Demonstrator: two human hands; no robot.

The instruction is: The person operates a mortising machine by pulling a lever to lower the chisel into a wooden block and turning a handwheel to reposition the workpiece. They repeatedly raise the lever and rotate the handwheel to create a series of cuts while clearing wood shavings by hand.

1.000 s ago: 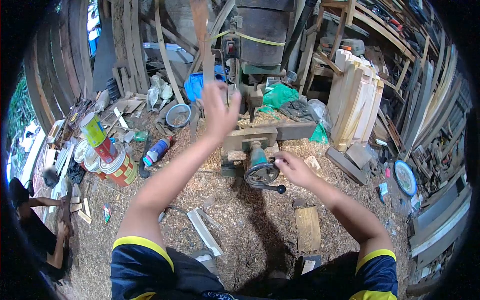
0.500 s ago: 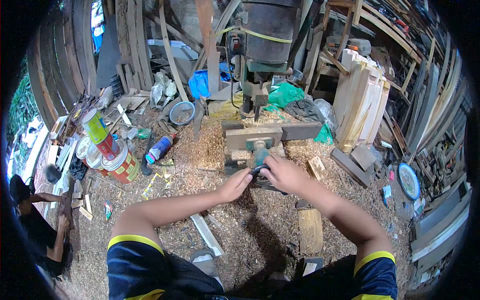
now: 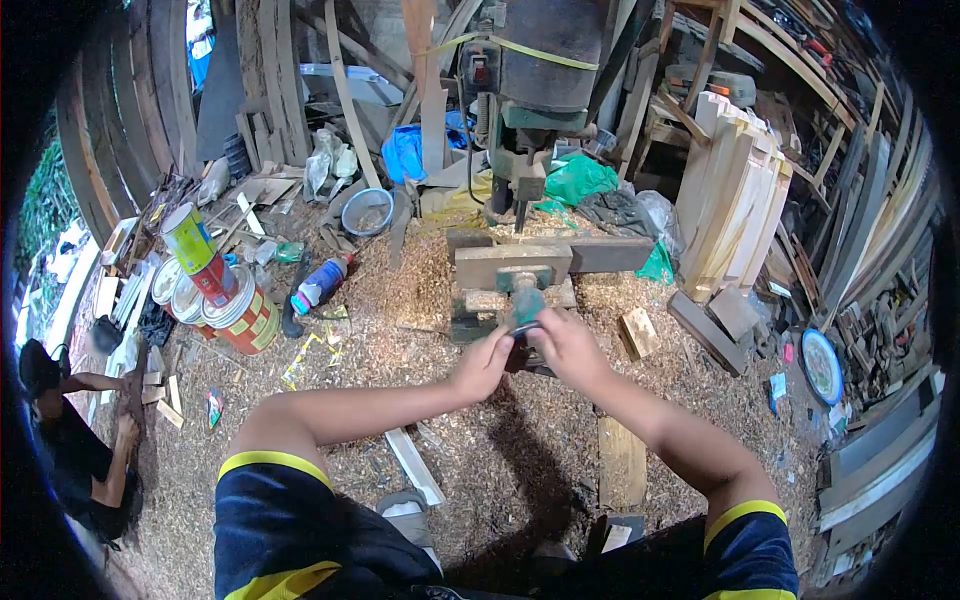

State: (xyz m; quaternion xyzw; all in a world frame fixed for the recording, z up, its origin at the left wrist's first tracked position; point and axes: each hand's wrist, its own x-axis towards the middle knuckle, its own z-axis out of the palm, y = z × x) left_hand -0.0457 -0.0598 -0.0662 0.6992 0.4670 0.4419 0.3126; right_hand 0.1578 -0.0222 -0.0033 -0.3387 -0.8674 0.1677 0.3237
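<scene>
In front of me stands a mortising machine point(image 3: 548, 62) with a thin bit point(image 3: 521, 216) pointing down from its head. Below the bit, a wooden block point(image 3: 510, 268) sits against the greenish screw end of a vise point(image 3: 527, 302). A dark handwheel point(image 3: 524, 328) is on the near end of that screw. My left hand point(image 3: 483, 366) is closed around the wheel's left side, and my right hand point(image 3: 568, 346) is closed around its right side. My fingers hide much of the wheel. A longer board point(image 3: 610, 256) lies behind the block.
Wood shavings point(image 3: 400, 300) cover the ground. Paint buckets point(image 3: 240, 315) and a bottle point(image 3: 322, 284) stand or lie to the left. Stacked pale timber point(image 3: 735, 195) leans at the right, near a blue-rimmed basin point(image 3: 821, 366). Another person point(image 3: 75, 430) sits at the far left, handling a piece of wood.
Both hands stay on the handwheel and have shifted slightly, with the wheel's rim at a different angle. The whole view has moved a little.
</scene>
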